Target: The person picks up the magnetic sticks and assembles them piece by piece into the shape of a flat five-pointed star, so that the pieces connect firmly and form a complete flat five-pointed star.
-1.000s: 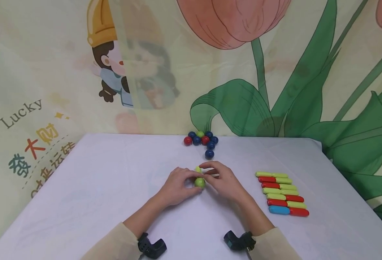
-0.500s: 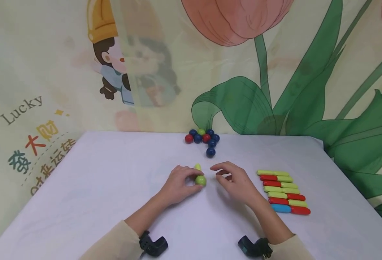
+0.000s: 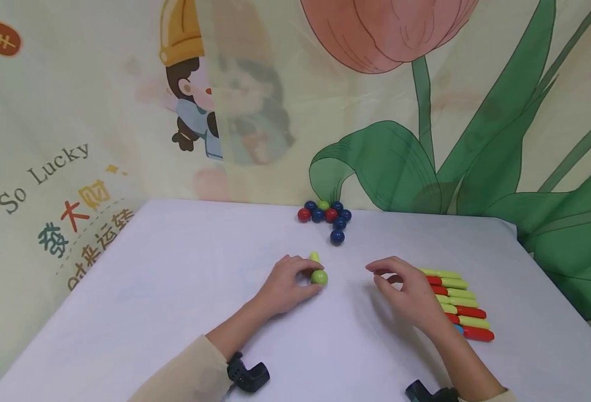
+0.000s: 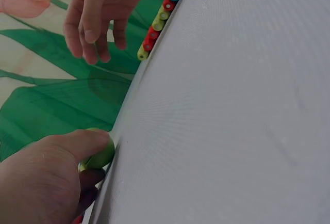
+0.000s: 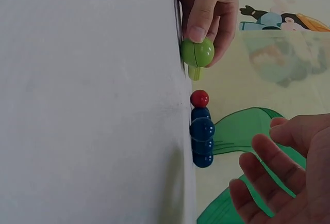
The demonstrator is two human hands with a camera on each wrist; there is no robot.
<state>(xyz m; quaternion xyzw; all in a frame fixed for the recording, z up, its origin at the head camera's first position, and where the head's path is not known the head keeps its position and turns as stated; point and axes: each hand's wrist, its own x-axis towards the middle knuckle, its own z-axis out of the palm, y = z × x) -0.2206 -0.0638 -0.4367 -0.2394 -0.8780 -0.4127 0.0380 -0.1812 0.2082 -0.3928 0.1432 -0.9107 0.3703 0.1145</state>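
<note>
My left hand (image 3: 286, 285) pinches a glossy green ball (image 3: 319, 277) between thumb and fingers, low over the white tabletop. A short yellow-green stick (image 3: 315, 257) shows just behind the ball; whether the two are joined I cannot tell. In the right wrist view the green ball (image 5: 198, 52) has a seam line under the thumb. My right hand (image 3: 410, 290) holds nothing, its fingers loosely bent, in the air at the left ends of a row of two-coloured sticks (image 3: 468, 301). It hides part of that row.
At the table's far edge sits a cluster of blue, red and green balls, with a dark blue ball (image 3: 337, 237) nearest me. A printed cloth (image 3: 255, 184) hangs behind the white table (image 3: 185, 268).
My right hand has let go near the green ball and moved right, over to the sticks. The left hand keeps its pinch on the ball. The head view has shifted slightly.
</note>
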